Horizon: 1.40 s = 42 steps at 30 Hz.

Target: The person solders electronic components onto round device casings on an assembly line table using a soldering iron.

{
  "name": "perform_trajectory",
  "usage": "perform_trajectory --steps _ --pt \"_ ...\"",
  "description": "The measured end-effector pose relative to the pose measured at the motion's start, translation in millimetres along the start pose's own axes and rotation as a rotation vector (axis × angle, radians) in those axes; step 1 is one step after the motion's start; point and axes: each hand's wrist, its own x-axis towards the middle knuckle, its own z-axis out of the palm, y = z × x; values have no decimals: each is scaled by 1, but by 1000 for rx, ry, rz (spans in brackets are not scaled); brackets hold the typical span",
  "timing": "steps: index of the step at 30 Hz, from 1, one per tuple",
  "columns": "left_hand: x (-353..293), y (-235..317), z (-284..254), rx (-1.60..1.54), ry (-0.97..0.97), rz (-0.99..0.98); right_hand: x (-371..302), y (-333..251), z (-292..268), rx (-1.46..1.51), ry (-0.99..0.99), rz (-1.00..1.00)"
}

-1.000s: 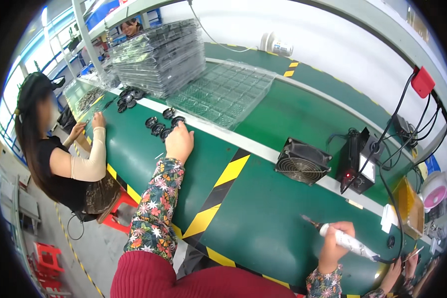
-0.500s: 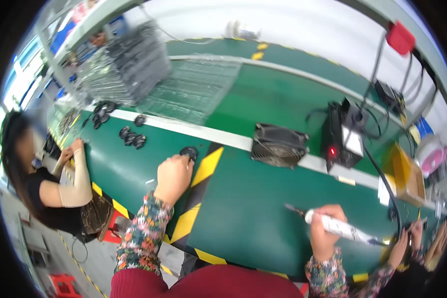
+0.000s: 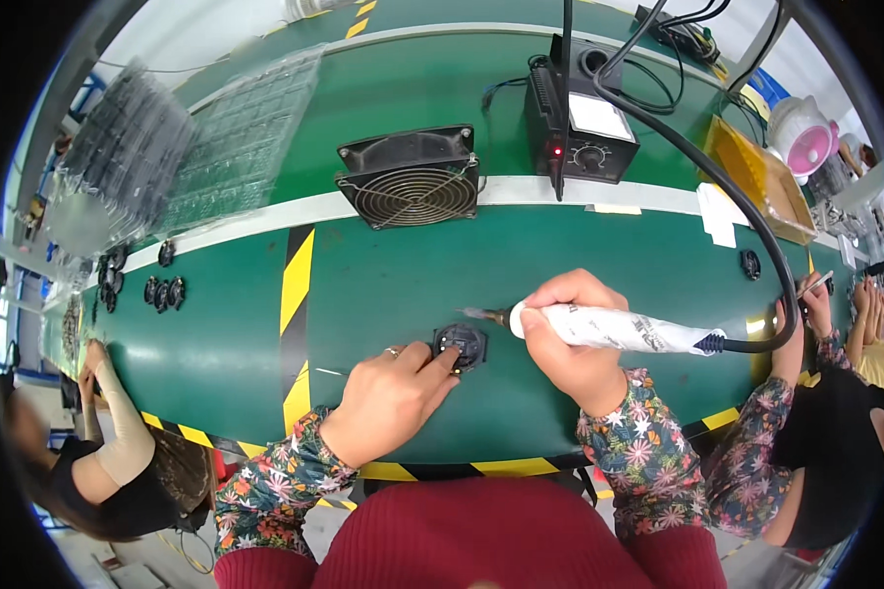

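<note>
My left hand (image 3: pixel 388 401) has its fingers on a small round black plastic part (image 3: pixel 467 344) lying on the green bench mat (image 3: pixel 383 285), steadying it at its left side. My right hand (image 3: pixel 578 358) grips a soldering iron (image 3: pixel 624 329) by its thick handle, wrapped in white printed material. The iron's narrow dark tip points left and sits just above the far edge of the part; whether it touches cannot be told. A thick black cable runs from the handle's rear, loops right and climbs upward.
A black fan (image 3: pixel 414 182) with a wire grille stands beyond my hands. To its right is a black control box (image 3: pixel 584 128) with a red light. Several similar black parts (image 3: pixel 164 293) lie at left. A yellow carton (image 3: pixel 756 182) stands at back right. Co-workers sit on both sides.
My left hand has brought the round black part from the left, across the striped tape, to in front of me. My right hand has moved the iron's tip close to it. The view has turned rightward.
</note>
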Motion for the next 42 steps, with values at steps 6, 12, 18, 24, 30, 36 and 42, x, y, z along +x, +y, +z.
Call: perform_trajectory --steps 6,12,18,24,30,36,42 --pt "13 -3 -49 -476 145 -66 -2 2 -1 17 -25 11" --pt "25 -19 -43 -873 501 41 -2 -2 -6 -14 -97 38" --pt "27 -30 -3 -807 455 79 -2 -3 -4 -20 -123 59" --pt "25 -31 3 -742 404 106 0 -3 -6 -38 -157 53" --pt "25 -31 4 -730 392 144 -1 -1 -2 -8 -156 56" --pt "24 -31 3 -689 352 198 -4 -1 -4 -29 -161 66" --pt "26 -30 4 -714 380 161 -12 0 -5 -33 -130 110"
